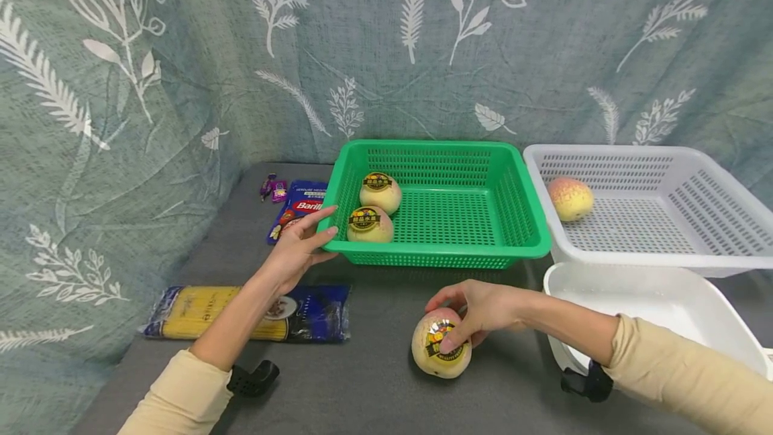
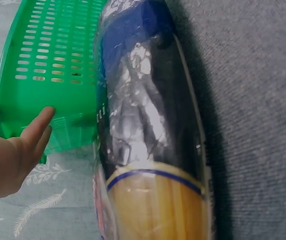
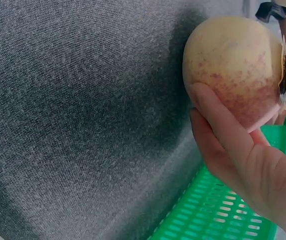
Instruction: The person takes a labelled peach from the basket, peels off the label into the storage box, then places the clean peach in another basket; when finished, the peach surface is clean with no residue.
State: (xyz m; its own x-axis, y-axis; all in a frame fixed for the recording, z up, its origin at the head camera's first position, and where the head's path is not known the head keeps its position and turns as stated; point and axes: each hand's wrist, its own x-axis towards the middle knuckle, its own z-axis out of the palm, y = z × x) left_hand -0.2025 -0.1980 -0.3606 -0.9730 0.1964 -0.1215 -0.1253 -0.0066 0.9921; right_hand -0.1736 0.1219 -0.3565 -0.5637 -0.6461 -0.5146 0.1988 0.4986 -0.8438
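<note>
My right hand point(image 1: 483, 311) grips a yellow-pink peach point(image 1: 436, 354) with a black-and-gold sticker, low over the grey table in front of the green basket point(image 1: 435, 252). In the right wrist view the fingers curl under the side of this peach point(image 3: 233, 65), and the sticker shows only edge-on. At the basket's left front corner, my left hand point(image 1: 296, 247) holds the rim, with fingers on both sides of the wall in the left wrist view. Two more stickered peaches point(image 1: 382, 195) sit at the left end inside the basket.
A white basket point(image 1: 664, 257) on the right holds one peach point(image 1: 570, 199). Before it stands a white tub point(image 1: 640, 280), partly behind my right forearm. A spaghetti pack point(image 1: 199, 307) lies under my left forearm; a blue Barilla pouch point(image 1: 304, 200) and small purple packets point(image 1: 278, 190) lie behind.
</note>
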